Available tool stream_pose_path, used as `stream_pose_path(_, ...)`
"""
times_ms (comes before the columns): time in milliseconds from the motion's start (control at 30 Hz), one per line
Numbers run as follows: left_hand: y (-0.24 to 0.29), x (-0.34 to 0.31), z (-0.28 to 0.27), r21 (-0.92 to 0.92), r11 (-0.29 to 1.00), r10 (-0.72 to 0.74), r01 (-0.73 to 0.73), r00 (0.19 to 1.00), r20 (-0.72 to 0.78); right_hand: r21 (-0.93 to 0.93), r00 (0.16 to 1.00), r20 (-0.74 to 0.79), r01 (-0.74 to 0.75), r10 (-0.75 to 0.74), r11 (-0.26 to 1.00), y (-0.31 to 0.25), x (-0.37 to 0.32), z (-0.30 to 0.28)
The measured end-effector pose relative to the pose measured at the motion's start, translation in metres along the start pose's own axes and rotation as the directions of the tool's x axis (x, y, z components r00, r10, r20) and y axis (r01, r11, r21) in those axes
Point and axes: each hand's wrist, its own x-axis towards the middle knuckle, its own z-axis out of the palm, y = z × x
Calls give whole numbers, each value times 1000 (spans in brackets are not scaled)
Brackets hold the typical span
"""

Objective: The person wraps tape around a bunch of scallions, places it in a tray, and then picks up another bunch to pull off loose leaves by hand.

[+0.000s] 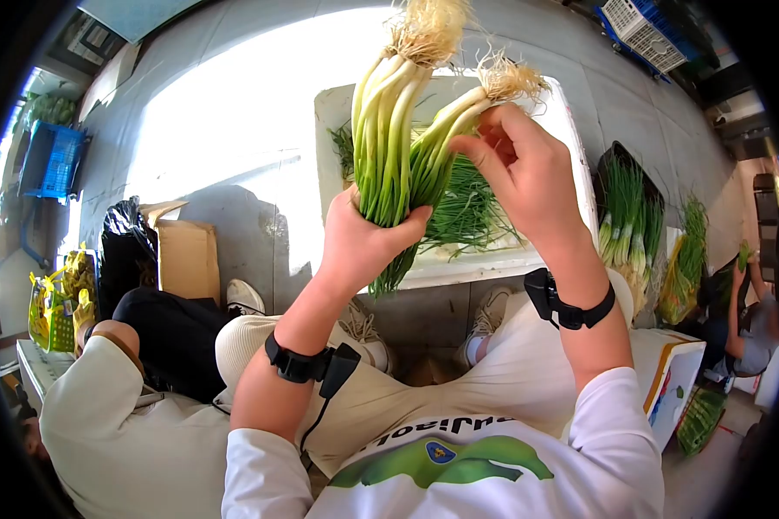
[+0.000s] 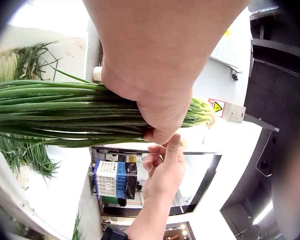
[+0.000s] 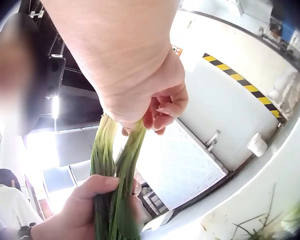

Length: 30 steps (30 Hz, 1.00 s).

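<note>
Overhead, in the head view, the left hand is wrapped round the middle of a scallion bunch, held upright with its roots at the top, above a white box of loose greens on the far side. The right hand pinches a few stalks splayed off to the right, just under their roots. From the left wrist, the left fingers curl tight about the green stems, with the right hand just below. From the right wrist, the right fingertips nip the pale stalk ends while the left hand clasps the bunch lower down. The bunch looks light, limp in the leaf and easily bruised, and firmer at the white shanks, so those are probably the best place to grip.
</note>
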Motion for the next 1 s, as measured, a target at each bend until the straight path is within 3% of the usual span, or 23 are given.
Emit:
stream_pose_path(100, 2, -1, 0, 22, 1000, -17, 17, 1000, 6, 25, 991, 95, -99, 96, 995, 0, 1, -4)
stream_pose_path(233, 1, -2, 0, 23, 999, -24, 24, 1000, -5, 54, 983, 136, -128, 119, 990, 1, 2, -6)
stream_pose_path(433, -2, -2, 2, 5, 997, -77, 78, 996, -50, -43, 993, 112, 40, -35, 998, 1, 1, -12)
stream_pose_path(533, -1, -3, 3, 26, 998, -58, 59, 997, -46, -111, 977, 187, -80, 100, 991, -2, 0, -16)
stream_pose_path(600, -1, -3, 3, 40, 997, -58, 59, 998, -38, 182, 940, 204, -312, 275, 932, 4, -1, -14)
stream_pose_path(700, 0, -3, 5, 34, 999, -11, 13, 999, -46, 232, 932, 177, -353, 318, 907, 9, -2, -12)
stream_pose_path(733, 1, -4, 6, 12, 999, 33, -32, 998, -62, 232, 931, 178, -353, 317, 906, 7, -2, -12)
stream_pose_path(800, 6, -3, 6, 0, 999, 35, -35, 998, -56, 97, 979, 6, -202, 202, 975, 2, -2, -9)
stream_pose_path(900, 6, -3, 6, -18, 999, 44, -45, 998, -54, 26, 990, -117, -75, 78, 997, 4, -2, -5)
stream_pose_path(1000, 6, -2, 6, -12, 998, 54, -55, 997, -55, 16, 986, -147, -81, 82, 997, 7, -3, -4)
